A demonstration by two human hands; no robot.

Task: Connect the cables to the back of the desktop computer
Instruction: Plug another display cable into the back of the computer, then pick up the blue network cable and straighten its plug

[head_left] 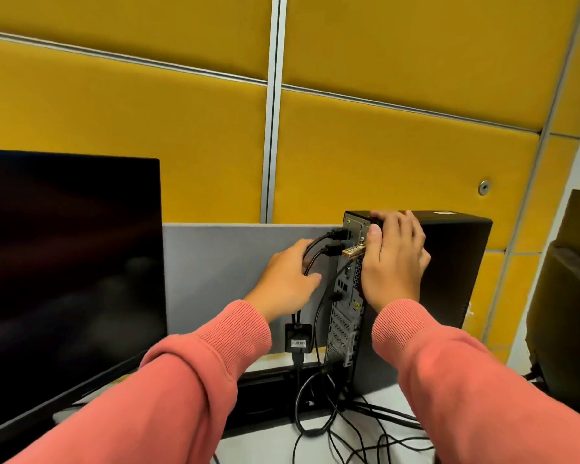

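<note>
A black slim desktop computer point(449, 269) stands upright on the desk, its metal back panel point(344, 316) facing me. Two black cables point(318, 246) are plugged in near the panel's top. A gold-coloured plug point(352, 252) sticks out just below them. My left hand point(288, 279) is curled around those two cables, left of the panel. My right hand point(394, 259) grips the upper back corner of the case, thumb near the gold plug. A third cable point(325, 296) runs into a port lower down. A black adapter box point(298, 339) hangs on the cables below my left hand.
A dark monitor point(67, 262) fills the left side. A grey divider point(221, 262) stands behind the cables, with yellow wall panels point(399, 155) above. Loose black cables point(349, 430) loop over the white desk below the computer. A dark chair point(570, 296) is at the right edge.
</note>
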